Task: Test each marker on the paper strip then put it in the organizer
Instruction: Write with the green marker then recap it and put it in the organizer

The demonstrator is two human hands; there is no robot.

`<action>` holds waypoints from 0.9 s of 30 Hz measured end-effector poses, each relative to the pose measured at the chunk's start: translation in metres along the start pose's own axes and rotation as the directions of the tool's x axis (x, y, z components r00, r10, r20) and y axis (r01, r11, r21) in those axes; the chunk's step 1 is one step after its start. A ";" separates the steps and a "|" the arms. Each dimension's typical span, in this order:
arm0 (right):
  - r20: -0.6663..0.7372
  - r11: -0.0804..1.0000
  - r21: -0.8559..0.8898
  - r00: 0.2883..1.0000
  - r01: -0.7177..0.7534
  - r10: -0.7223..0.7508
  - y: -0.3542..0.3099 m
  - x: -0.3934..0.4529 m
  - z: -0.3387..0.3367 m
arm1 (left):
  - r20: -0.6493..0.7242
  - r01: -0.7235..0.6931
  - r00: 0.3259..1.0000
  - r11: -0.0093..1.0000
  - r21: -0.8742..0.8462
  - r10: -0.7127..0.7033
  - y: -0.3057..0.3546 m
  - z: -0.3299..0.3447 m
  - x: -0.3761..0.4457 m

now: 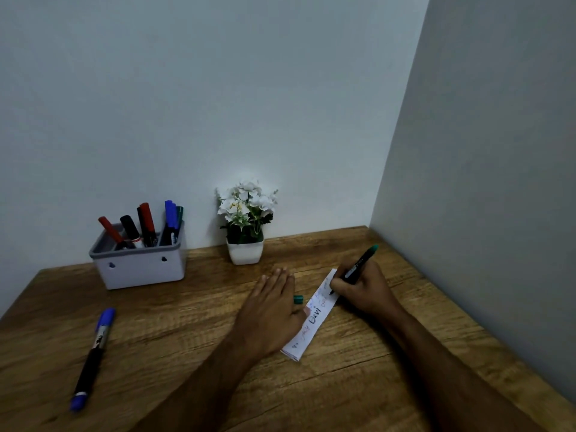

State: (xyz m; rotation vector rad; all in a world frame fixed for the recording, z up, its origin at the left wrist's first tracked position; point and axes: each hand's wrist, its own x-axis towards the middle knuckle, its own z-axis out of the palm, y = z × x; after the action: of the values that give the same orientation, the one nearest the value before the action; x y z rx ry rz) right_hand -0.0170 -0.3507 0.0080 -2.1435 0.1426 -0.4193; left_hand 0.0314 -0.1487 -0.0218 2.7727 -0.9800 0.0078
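My right hand point(363, 289) grips a green marker point(361, 262), its tip touching the white paper strip point(314, 316), which carries scribbles in several colours. My left hand point(274, 307) lies flat on the wooden desk with its thumb pressing the strip's left edge. The marker's green cap point(298, 299) lies on the desk beside my left hand. A blue marker point(93, 357) lies capped at the left of the desk. The grey organizer point(140, 269) stands at the back left and holds several red, black, blue and green markers.
A small white pot of white flowers point(245, 222) stands against the back wall between organizer and strip. A grey wall closes the desk's right side. The wooden desk point(358, 385) runs toward me.
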 end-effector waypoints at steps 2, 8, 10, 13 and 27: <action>0.001 1.000 0.009 1.000 -0.005 0.005 0.001 -0.001 0.001 | -0.003 0.001 1.000 1.000 0.004 -0.001 0.000 0.000 0.000; -0.018 1.000 -0.013 1.000 -0.001 0.001 0.000 -0.001 0.000 | -0.011 0.004 1.000 1.000 0.020 -0.004 0.000 0.002 0.000; -0.007 1.000 -0.027 1.000 0.005 -0.005 0.001 -0.002 0.001 | -0.007 0.008 1.000 1.000 0.021 -0.007 0.001 0.002 0.001; -0.032 1.000 -0.020 0.999 0.000 0.000 0.001 0.000 0.001 | -0.019 0.004 1.000 1.000 0.016 -0.003 0.000 0.002 0.001; -0.074 0.999 -0.012 0.997 -0.038 0.037 0.003 0.003 0.001 | -0.078 0.003 0.997 0.998 -0.059 -0.008 0.000 0.003 0.000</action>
State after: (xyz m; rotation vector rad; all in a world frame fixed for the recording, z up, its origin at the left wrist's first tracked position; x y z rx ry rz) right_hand -0.0136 -0.3521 0.0056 -2.1359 0.2281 -0.4773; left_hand 0.0312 -0.1495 -0.0244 2.7004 -0.9378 0.0844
